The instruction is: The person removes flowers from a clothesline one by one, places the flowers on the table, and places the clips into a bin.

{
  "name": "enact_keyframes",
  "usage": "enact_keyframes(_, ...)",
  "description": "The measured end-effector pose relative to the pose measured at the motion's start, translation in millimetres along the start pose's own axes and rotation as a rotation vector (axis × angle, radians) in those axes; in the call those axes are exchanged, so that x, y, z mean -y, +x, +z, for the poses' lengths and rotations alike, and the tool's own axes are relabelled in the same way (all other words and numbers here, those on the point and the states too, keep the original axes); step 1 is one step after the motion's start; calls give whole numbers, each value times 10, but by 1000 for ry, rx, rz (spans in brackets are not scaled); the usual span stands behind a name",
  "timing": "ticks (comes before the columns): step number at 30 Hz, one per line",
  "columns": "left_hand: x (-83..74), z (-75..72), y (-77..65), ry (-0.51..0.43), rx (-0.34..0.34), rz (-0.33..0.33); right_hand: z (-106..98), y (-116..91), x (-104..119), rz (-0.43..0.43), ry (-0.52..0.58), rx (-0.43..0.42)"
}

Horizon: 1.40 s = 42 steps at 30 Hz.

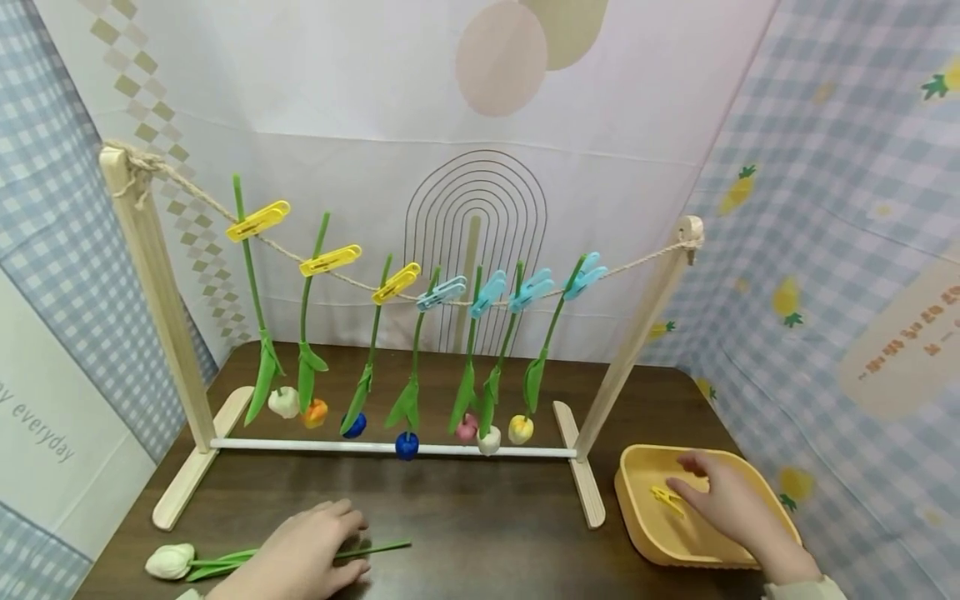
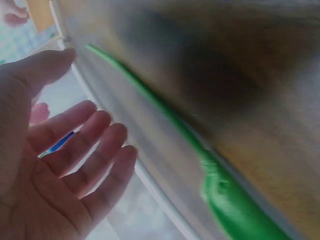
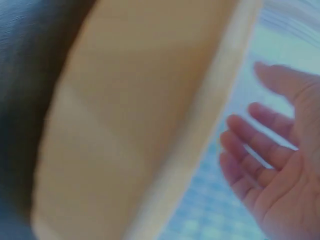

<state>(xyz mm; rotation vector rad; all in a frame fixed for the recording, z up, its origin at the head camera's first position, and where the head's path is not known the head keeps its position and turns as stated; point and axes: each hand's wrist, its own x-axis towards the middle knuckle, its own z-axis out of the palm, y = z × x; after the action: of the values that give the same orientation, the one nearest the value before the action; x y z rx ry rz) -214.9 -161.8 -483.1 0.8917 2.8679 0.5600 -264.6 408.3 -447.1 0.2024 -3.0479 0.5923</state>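
A white artificial tulip [image 1: 171,562] lies on the table at the front left, its green stem pointing right. My left hand [image 1: 303,546] hovers over that stem with fingers relaxed; in the left wrist view the stem [image 2: 150,95] runs past the fingertips, outside the palm. My right hand [image 1: 726,502] reaches over the yellow bin [image 1: 637,521], thumb and fingers spread apart, holding nothing. Just left of its thumb, a yellow clothespin [image 1: 667,500] lies in the bin. In the right wrist view the bin wall [image 3: 130,115] hides the clothespin.
A rope [image 1: 198,193] hangs between two wooden posts [image 1: 161,308]. Several tulips hang head down from it, held by yellow clothespins [image 1: 330,260] on the left and blue clothespins [image 1: 532,290] on the right. A white bar [image 1: 315,446] joins the stand's feet.
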Motion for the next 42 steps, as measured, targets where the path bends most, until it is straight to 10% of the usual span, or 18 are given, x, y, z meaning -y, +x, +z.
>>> enact_keyframes(9, -293, -104, 150, -42, -262, 46, -349, -11, 596, -354, -39, -345)
enact_keyframes(20, -626, -351, 416, -104, -407, 86, -778, 165, 1300, -785, -6, -564)
enact_keyframes(33, -1081, -569, 854, -397, -573, 274, -1285, 246, 2008, -991, -19, -748)
enact_keyframes(42, -1341, -669, 1073, -438, -610, 301, -1505, 298, 2392, -1060, -78, -780)
